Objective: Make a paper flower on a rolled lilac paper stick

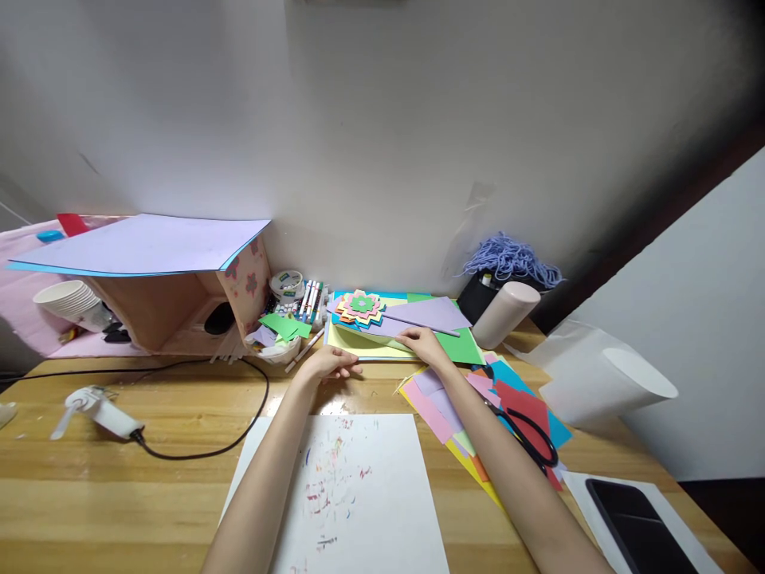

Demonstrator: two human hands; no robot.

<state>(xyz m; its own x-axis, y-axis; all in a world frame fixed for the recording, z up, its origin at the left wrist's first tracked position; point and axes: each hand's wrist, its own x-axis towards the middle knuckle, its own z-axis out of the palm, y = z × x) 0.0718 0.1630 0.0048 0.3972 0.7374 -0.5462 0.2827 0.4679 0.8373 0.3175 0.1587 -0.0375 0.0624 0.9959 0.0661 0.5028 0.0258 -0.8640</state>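
My right hand (421,344) pinches the lower edge of a purple paper sheet (439,313) in the stack of coloured sheets near the wall. A layered paper flower (361,305) with a green centre lies on the left part of that stack, and a thin purple stick (421,323) runs from it to the right. My left hand (330,363) is at the front left edge of the stack, by a pale yellow sheet (358,341), with its fingers apart and nothing held. Below both hands lies a white sheet (364,494) with coloured marks.
Coloured paper pieces (436,406) and black-handled scissors (531,438) lie under and beside my right forearm. A glue gun (104,410) with a black cable is at the left. Markers (309,300), a paper-scrap bowl (280,351), a white roll (505,313) and a phone (642,526) surround the area.
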